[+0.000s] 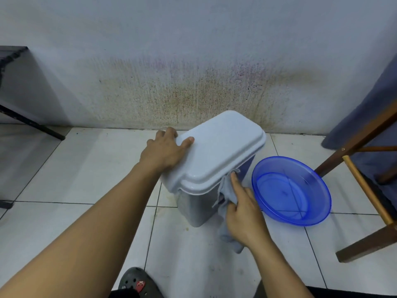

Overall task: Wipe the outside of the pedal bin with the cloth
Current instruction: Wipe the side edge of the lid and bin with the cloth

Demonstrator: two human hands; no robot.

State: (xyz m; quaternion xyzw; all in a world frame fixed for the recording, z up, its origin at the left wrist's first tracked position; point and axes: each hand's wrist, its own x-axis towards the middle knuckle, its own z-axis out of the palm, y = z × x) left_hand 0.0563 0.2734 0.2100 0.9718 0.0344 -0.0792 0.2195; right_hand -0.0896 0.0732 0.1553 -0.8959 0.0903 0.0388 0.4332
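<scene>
Bare forearm, limp cloth, boxy plastic bin

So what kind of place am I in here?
Likely a home, perhaps a kitchen or utility corner: white tiled floor, a stained painted wall, and a pedal bin with a cloth pressed to it beside a blue plastic basin.

No words, labels or numbers that I can read on the pedal bin or the blue basin. Red charm on my shoe is too blurred to make out.
</scene>
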